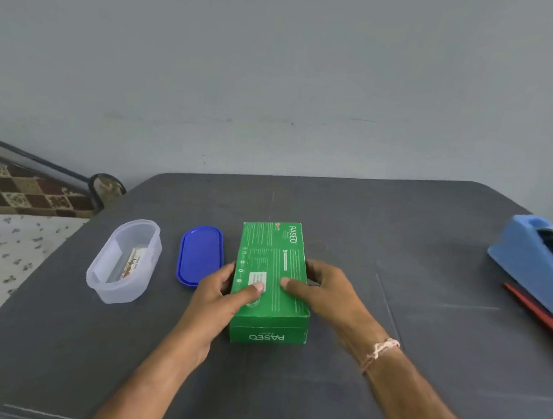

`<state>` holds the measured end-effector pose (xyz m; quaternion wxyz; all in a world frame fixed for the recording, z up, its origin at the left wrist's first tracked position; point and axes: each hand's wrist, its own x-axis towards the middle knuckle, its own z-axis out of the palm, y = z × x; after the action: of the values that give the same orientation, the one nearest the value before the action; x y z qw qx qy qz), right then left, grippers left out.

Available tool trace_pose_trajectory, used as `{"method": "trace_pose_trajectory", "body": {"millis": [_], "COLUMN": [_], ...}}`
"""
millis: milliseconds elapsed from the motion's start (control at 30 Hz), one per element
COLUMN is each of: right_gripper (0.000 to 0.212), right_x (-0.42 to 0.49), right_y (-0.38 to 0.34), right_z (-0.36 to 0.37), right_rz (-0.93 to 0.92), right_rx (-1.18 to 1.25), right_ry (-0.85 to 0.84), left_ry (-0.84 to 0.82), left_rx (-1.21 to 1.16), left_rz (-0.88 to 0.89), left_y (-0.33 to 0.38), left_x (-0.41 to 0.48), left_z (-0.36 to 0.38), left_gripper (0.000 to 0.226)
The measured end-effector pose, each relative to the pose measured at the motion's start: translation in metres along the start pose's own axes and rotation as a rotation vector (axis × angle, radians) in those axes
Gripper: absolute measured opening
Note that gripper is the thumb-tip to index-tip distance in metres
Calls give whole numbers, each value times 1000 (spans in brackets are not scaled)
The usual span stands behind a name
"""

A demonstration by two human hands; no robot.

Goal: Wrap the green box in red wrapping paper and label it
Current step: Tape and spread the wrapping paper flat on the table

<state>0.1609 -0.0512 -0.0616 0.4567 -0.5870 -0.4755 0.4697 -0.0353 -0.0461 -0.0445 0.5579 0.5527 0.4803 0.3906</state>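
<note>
The box [270, 277] lies flat in the middle of the table [387, 377], its long axis running straight away from the person, one short end facing them. Both hands hold it across its width: the left hand [221, 292] clasps the left long side and the right hand [328, 291] the right long side, each with its thumb laid on the top face and its fingers curled down the side wall. Whether the box rests on the table or is lifted just clear of it cannot be told. The paper [545, 319] shows only as a red strip at the far right edge of the table, touching the dispenser [537, 263] and perhaps partly under it, well apart from the box. So the paper lies to the right of both hands, and the right hand is the nearer one. The wrapping looks not yet begun, and the likely next need is to let go with the right hand and bring the paper to the middle. To the left of the box stand a blue lid [200, 255] just beside it and, farther left, a clear tub [124, 261] with a small printed thing inside, too blurred to say whether it is the label
</note>
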Motion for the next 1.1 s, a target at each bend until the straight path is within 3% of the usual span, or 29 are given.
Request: {"method": "trace_pose_trajectory", "body": {"millis": [500,833,1100], "right_gripper": [51,46,53], "right_x": [-52,-58,-55], "right_y": [10,6,11], "right_z": [63,82,89], "right_rz": [3,2,1], "right_rx": [23,-8,-34], "right_ry": [-12,44,64], "left_ry": [61,67,101], "left_rx": [-5,-8,-8], "left_rz": [11,-30,-43], "left_y": [-21,-18,-22], "left_x": [-52,-53,-54], "left_z": [-59,-71,-71], "left_gripper": [42,39,36]}}
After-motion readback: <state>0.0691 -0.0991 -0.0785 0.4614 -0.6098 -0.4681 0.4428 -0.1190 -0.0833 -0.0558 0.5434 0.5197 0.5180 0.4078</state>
